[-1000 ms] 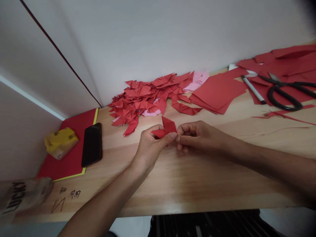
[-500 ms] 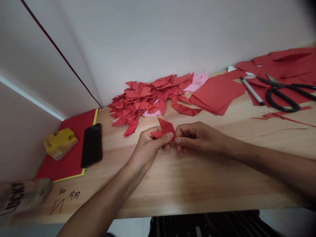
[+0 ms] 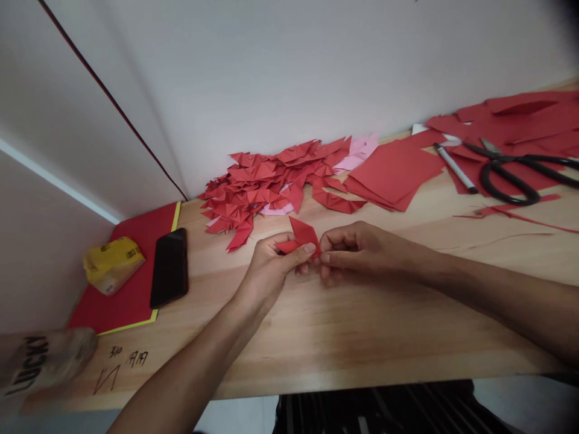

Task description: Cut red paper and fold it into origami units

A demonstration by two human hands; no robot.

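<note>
A small folded piece of red paper (image 3: 304, 231) is held just above the wooden table (image 3: 362, 337). My left hand (image 3: 278, 259) pinches it, thumb on top and fingers underneath. On the other side, my right hand (image 3: 350, 250) has its thumb and forefinger closed on the paper's right edge; the other fingers curl in. Beyond the hands lies a heap of folded red paper pieces (image 3: 257, 181), a few pink ones among them. A stack of flat red paper squares (image 3: 395, 172) rests to the right of the heap.
Black-handled scissors (image 3: 511, 175) and a white marker (image 3: 456, 169) lie at right by red paper sheets (image 3: 538, 120) and thin strips. At left are a phone (image 3: 169, 268), a yellow-wrapped packet (image 3: 113, 265) on a red folder (image 3: 140, 229), and a container marked LUCKY (image 3: 49, 361). A wall stands behind.
The view has shifted very slightly. Both hands keep their hold on the folded red paper, with almost no movement.
</note>
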